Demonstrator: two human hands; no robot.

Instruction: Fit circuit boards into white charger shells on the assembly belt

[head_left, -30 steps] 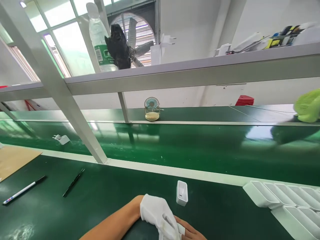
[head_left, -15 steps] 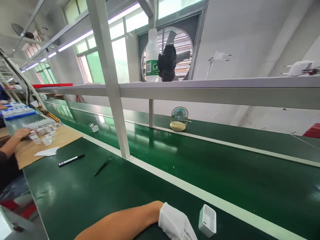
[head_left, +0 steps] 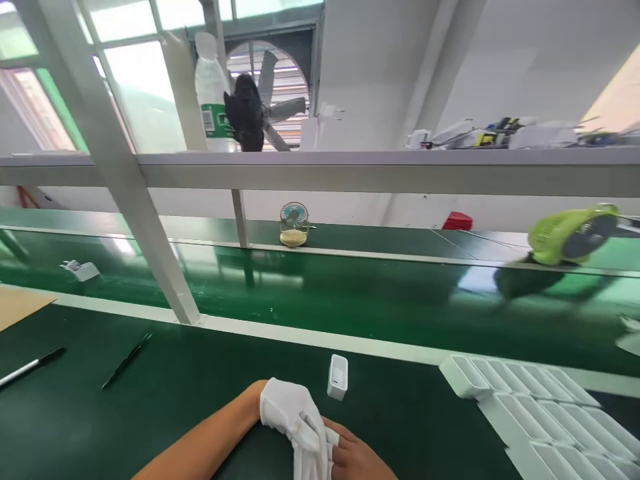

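Note:
My left hand wears a white glove and hangs low over the dark green bench. Its fingers stretch down toward the bottom edge, and I see nothing held in them. My right hand, mostly bare, meets it from the right; its bent fingers press on the glove's finger side, with white fabric between them. Part of the right fingers is hidden there. Just beyond both hands a small white open plastic case sits on the bench, touched by neither.
Rows of white plastic cases cover the bench at right. A black tweezers-like tool and a marker lie at left. Across the green belt stand a small fan and a green fan. A slanted post supports the shelf.
The view has turned right, bringing the rows of cases, the green fan and my right hand into sight. My right hand now touches the left glove. The neighbouring person has left the view.

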